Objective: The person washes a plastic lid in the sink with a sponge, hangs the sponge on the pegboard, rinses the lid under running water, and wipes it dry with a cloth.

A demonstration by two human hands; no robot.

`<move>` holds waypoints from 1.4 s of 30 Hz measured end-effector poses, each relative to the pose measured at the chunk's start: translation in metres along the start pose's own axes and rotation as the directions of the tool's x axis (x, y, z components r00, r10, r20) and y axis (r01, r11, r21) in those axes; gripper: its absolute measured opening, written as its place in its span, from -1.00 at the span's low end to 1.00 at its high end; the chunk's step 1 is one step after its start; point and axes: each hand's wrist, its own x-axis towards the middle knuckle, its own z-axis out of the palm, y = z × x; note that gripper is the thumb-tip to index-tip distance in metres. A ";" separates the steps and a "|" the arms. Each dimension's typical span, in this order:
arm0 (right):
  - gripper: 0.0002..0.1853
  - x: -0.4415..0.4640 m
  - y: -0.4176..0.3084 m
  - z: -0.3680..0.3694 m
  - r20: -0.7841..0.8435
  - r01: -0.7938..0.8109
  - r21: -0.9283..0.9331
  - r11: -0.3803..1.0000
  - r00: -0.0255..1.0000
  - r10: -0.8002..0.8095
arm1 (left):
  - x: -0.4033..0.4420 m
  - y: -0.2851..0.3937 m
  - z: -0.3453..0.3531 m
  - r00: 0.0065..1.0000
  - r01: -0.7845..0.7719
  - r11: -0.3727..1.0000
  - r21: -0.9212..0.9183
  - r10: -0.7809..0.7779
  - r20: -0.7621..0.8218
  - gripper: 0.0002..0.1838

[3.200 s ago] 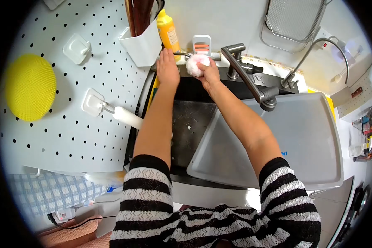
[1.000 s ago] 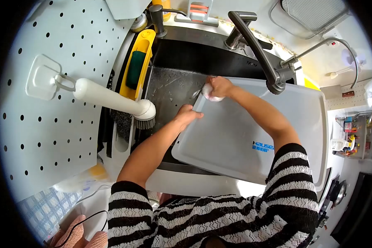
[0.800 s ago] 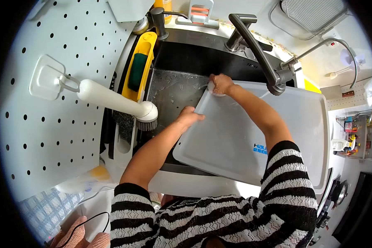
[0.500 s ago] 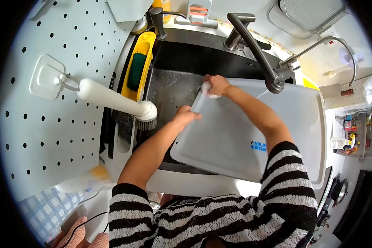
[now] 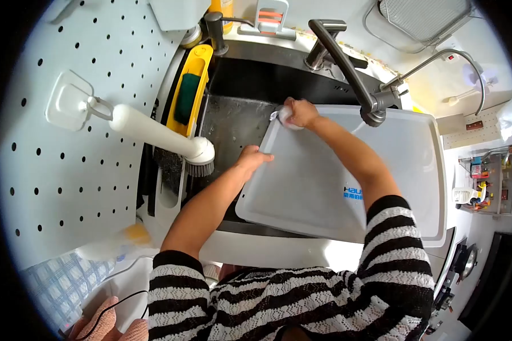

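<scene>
My right hand (image 5: pixel 303 112) is closed round a white and pinkish scrubbing ball (image 5: pixel 289 118), pressed on the upper left corner of a large grey tray (image 5: pixel 318 176). The tray lies tilted across the dark sink (image 5: pixel 230 122), blue lettering near its lower middle. At the tray's left edge is my left hand (image 5: pixel 255 159), its thumb over the rim and its fingers round the edge, partly hidden. Water wets the sink floor left of the tray.
A dark faucet (image 5: pixel 347 65) reaches over the tray's back edge. Left of the sink are a yellow holder (image 5: pixel 200 59) with a green sponge (image 5: pixel 186 98), and a white-handled brush (image 5: pixel 159 136) hanging from the pegboard (image 5: pixel 96 187). A soap dispenser (image 5: pixel 216 34) stands behind.
Since the oldest frame, my hands have come from the back of the sink to the tray, the right one bringing the ball. Lately the ball has shifted slightly about the corner.
</scene>
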 end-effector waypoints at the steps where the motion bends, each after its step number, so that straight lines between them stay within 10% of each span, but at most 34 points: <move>1: -0.53 0.009 0.004 0.008 -0.132 -0.110 -0.127 0.986 0.987 0.093 | 0.002 -0.001 0.002 1.000 -0.011 1.000 0.007 0.011 -0.004 -0.64; 4: -0.54 0.013 -0.016 0.019 -0.268 -0.181 -0.230 0.956 0.956 0.117 | 0.004 -0.009 0.005 0.945 -0.055 0.986 0.159 0.103 -0.312 -0.64; 7: -0.48 0.002 -0.012 0.012 0.067 0.155 0.088 0.984 0.985 -0.161 | -0.004 -0.004 0.000 0.974 -0.010 0.998 0.060 0.023 -0.227 -0.63; 10: -0.47 0.008 -0.012 0.002 -0.108 -0.203 -0.146 0.968 0.976 0.188 | -0.016 0.009 0.005 0.997 -0.013 1.000 -0.023 0.011 -0.081 -0.63; 14: -0.47 0.030 -0.011 0.033 -0.309 -0.188 -0.063 0.980 0.938 0.160 | -0.009 0.005 0.000 0.992 -0.053 0.998 -0.022 0.050 -0.119 -0.69; 18: -0.49 0.004 -0.039 0.024 -0.110 -0.023 0.022 0.999 0.994 0.026 | -0.008 0.004 0.001 0.996 -0.025 1.000 -0.007 0.024 -0.090 -0.75; 24: -0.52 0.034 -0.021 0.031 -0.313 -0.108 -0.156 0.982 0.948 0.054 | -0.008 0.003 0.003 0.978 -0.109 0.989 0.098 0.124 -0.168 -0.75; 27: -0.48 0.023 -0.018 0.037 -0.205 0.138 -0.041 0.990 0.968 -0.143 | 0.005 -0.005 -0.003 0.999 -0.016 1.000 -0.022 0.014 -0.048 -0.74; 30: -0.45 0.034 -0.001 0.022 -0.323 -0.097 -0.093 0.991 0.944 0.062 | 0.016 -0.013 -0.004 0.997 -0.075 0.997 0.024 0.075 -0.017 -0.73; 34: -0.45 0.022 -0.016 0.035 -0.202 0.162 -0.059 0.985 0.964 -0.170 | 0.000 0.001 0.002 0.996 -0.069 0.997 0.034 0.071 -0.057 -0.69; 36: -0.49 0.022 -0.009 0.030 -0.237 -0.009 0.027 1.000 0.971 0.015 | 0.004 -0.008 0.001 0.999 -0.042 0.999 0.010 0.042 -0.033 -0.69; 42: -0.46 0.022 -0.005 0.031 -0.175 0.093 -0.021 0.995 0.980 -0.096 | 0.009 -0.001 -0.002 0.998 -0.033 0.999 -0.007 0.033 -0.047 -0.67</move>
